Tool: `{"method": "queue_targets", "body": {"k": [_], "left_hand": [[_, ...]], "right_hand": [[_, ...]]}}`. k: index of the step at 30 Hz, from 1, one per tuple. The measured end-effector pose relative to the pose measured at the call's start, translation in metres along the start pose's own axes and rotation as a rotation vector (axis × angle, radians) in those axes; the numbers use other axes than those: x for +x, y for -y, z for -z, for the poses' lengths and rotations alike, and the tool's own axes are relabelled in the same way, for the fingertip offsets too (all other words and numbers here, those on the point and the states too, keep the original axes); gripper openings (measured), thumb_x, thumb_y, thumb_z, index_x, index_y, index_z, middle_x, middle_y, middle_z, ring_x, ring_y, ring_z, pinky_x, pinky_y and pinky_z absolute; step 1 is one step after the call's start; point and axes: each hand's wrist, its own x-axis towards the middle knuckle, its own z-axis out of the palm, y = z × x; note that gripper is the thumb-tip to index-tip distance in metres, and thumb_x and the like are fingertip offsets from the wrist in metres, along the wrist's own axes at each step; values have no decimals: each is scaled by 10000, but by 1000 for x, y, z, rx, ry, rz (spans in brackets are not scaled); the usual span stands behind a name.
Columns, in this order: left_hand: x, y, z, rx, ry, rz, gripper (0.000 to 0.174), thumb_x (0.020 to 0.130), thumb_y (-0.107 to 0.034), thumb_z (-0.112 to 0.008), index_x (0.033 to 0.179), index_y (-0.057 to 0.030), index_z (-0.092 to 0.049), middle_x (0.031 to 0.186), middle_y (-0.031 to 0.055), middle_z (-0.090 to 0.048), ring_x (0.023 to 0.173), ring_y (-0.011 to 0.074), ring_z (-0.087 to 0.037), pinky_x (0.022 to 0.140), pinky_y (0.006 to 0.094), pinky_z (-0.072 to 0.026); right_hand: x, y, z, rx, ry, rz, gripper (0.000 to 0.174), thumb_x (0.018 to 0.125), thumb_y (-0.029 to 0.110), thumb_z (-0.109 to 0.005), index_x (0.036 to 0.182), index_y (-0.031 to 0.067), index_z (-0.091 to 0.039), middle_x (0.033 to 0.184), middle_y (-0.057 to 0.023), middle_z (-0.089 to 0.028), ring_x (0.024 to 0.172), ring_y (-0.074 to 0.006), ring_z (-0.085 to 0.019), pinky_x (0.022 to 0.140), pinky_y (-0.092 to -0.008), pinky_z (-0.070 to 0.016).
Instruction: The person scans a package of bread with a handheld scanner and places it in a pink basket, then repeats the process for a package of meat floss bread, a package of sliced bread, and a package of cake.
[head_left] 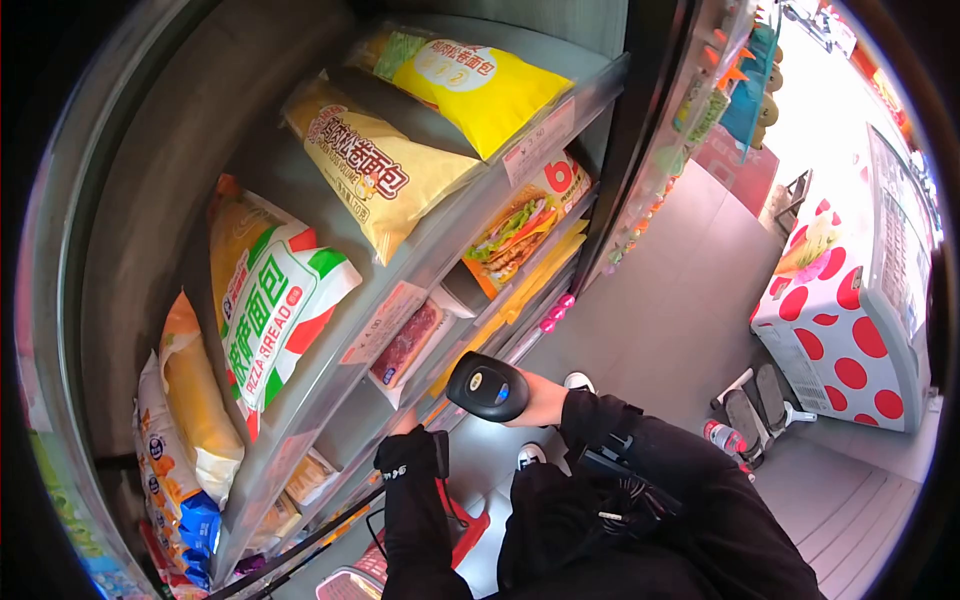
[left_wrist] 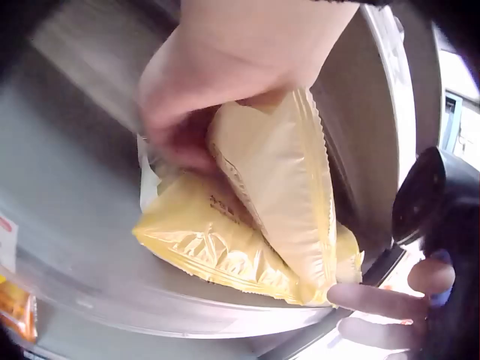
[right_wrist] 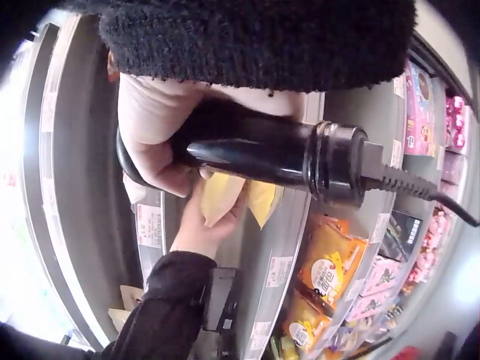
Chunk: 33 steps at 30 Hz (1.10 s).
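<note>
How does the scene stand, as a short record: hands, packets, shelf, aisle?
Left hand: grips a cream packet
Beside that packet: a glossy yellow packet, touching it
Right hand: holds a black scanner with a cable
Right hand touching packets: cannot tell
Upper shelf: includes a pizza bread packet and a bright yellow packet
Aisle: spotted freezer chest
</note>
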Motion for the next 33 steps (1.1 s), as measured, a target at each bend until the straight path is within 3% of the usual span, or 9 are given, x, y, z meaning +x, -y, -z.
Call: {"method": "queue_targets", "body": {"k": [3, 7, 11, 13, 14, 20, 22, 30, 33], "left_hand": [[0, 2, 2, 80, -18, -29, 218, 826, -154, -423, 948, 2, -514, 904, 82, -530, 793, 173, -512, 685, 293, -412], [-7, 2, 7, 197, -11, -83, 199, 824, -133, -424, 927, 7, -520, 862, 86, -539, 755, 167, -518, 655, 287, -417], [-19, 11, 27, 697, 72, -364, 182, 821, -113, -425, 905, 12, -526, 819, 91, -549, 717, 162, -524, 626, 280, -422], [-34, 6, 27, 657, 92, -377, 173, 819, -102, -425, 895, 14, -530, 798, 93, -553, 698, 160, -527, 611, 276, -424], [-72, -32, -1, 138, 41, -119, 169, 826, -73, -398, 905, 20, -515, 784, 78, -540, 657, 132, -516, 601, 245, -422], [-150, -18, 57, 97, 83, -46, 184, 838, -82, -378, 954, 0, -495, 799, 78, -549, 653, 124, -524, 610, 238, -430], [-168, -8, 85, 86, 139, 36, 183, 833, -71, -372, 948, -6, -498, 811, 79, -551, 680, 128, -537, 628, 235, -438], [-199, 6, 183, 147, 114, 86, 206, 819, -77, -376, 972, 0, -491, 814, 90, -561, 671, 138, -546, 617, 242, -442], [-195, 12, 203, 162, 106, 143, 195, 818, -76, -381, 962, -9, -494, 811, 82, -559, 658, 125, -539, 610, 225, -432]], "right_hand": [[5, 8, 6, 43, 30, -156, 734, 611, 118, -662, 1220, 32, -261, 1169, -118, -412, 1081, -170, -393, 910, -283, -313], [8, 11, 9, 40, 36, -144, 741, 611, 137, -681, 1217, 34, -266, 1160, -97, -423, 1065, -147, -402, 910, -281, -315], [-8, 14, 6, 13, 86, -164, 593, 629, 105, -642, 1146, 38, -360, 1059, -79, -491, 975, -124, -447, 858, -270, -352], [-21, 21, -1, 0, 71, -150, 507, 626, 93, -631, 1083, 39, -419, 984, -67, -526, 905, -113, -472, 813, -263, -378], [-28, 22, -4, -21, 64, -164, 489, 623, 92, -634, 1064, 35, -431, 967, -64, -532, 888, -109, -477, 801, -262, -385], [-56, 25, -45, -39, -2, -182, 439, 622, 84, -653, 1015, 21, -468, 909, -51, -557, 850, -107, -504, 777, -258, -402], [-59, 7, -55, 40, 21, -347, 372, 638, 67, -640, 979, 25, -498, 864, -43, -571, 830, -104, -518, 770, -256, -405], [-79, 8, -130, 271, -133, -333, 298, 654, 4, -575, 942, 24, -500, 772, -62, -551, 637, -112, -493, 584, -235, -411], [-85, -11, -141, 278, -188, -378, 259, 666, -1, -559, 918, 16, -498, 779, -68, -547, 636, -118, -495, 582, -239, -412]]}}
